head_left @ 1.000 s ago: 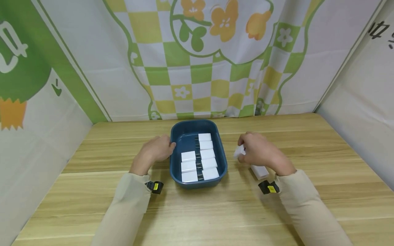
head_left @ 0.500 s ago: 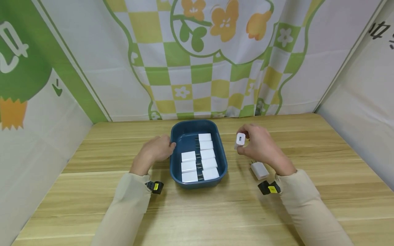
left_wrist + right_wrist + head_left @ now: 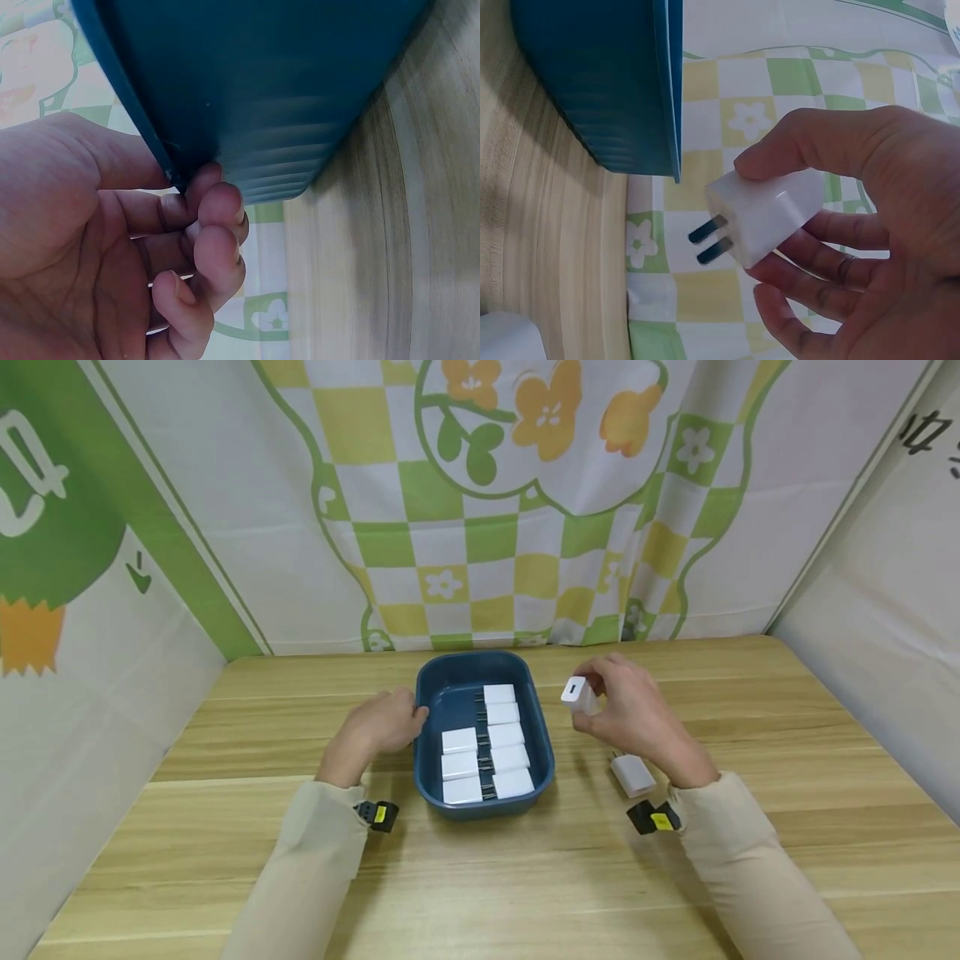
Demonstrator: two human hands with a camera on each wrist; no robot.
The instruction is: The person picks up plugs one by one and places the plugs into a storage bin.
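My right hand (image 3: 637, 714) holds a white USB charger (image 3: 769, 214) between thumb and fingers, above the table to the right of a blue bin (image 3: 546, 768). The charger's USB port faces up in the head view; its two metal prongs (image 3: 714, 240) show in the right wrist view. My left hand (image 3: 381, 723) pinches the bin's left rim, thumb over the edge and fingers curled beneath it in the left wrist view. Inside the bin, white chargers (image 3: 505, 735) lie in two columns, prongs toward the middle; the right column reaches farther back.
One more white charger (image 3: 633, 775) lies on the wooden table (image 3: 525, 893), below my right hand. A patterned curtain (image 3: 442, 552) hangs behind the table's back edge, with white cloth walls (image 3: 885, 560) at both sides.
My right hand has lifted the charger off the table and turned it so its port end shows, shifting slightly up and toward the bin. The left hand and bin have stayed put.
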